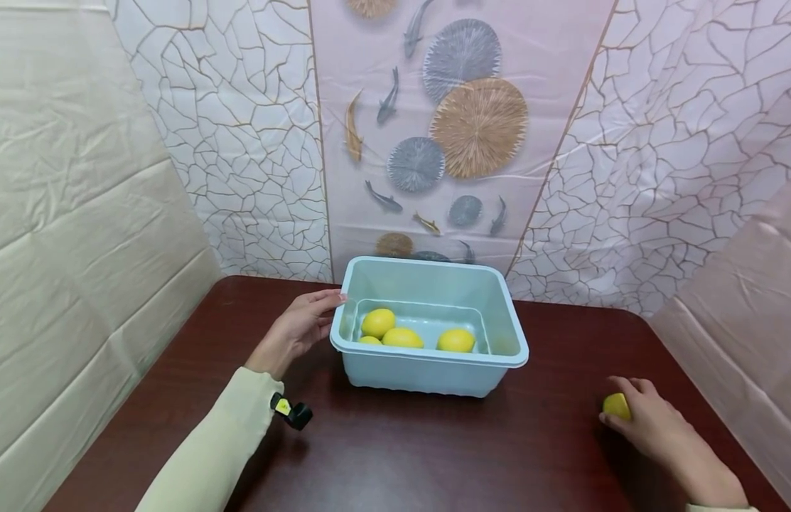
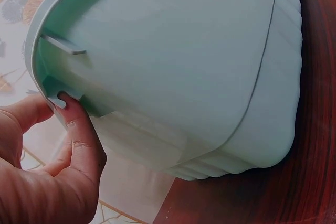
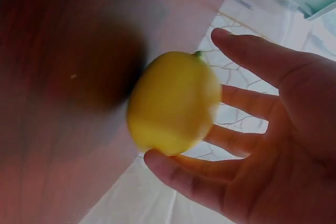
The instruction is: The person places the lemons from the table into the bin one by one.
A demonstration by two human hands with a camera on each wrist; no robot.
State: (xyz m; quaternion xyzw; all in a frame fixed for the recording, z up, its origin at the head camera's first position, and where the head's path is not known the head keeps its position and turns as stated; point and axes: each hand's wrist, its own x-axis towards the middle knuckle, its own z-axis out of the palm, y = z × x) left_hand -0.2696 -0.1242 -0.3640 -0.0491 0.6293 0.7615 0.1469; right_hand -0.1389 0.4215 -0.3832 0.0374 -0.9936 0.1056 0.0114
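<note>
A pale blue plastic bin (image 1: 427, 370) stands on the table with several yellow lemons (image 1: 455, 340) on its floor. At the bin's left end, my left hand (image 1: 302, 323) pinches the rim, with a digit tucked under the lip (image 2: 39, 66) in the left wrist view. Far to the right of the bin, my right hand (image 1: 651, 419) is around another lemon (image 3: 173, 103). In the right wrist view its fingers reach behind and below that lemon, while the thumb stands apart from it. The lemon sits right at the tabletop, over its own dark reflection.
The dark red-brown table (image 1: 395, 455) has a glossy surface. Behind it hangs a patterned cloth (image 1: 395, 213) close to the bin's back rim. Pale cloth walls (image 1: 82, 249) flank both sides. A black strap with a small device (image 1: 293, 411) sits on the left wrist.
</note>
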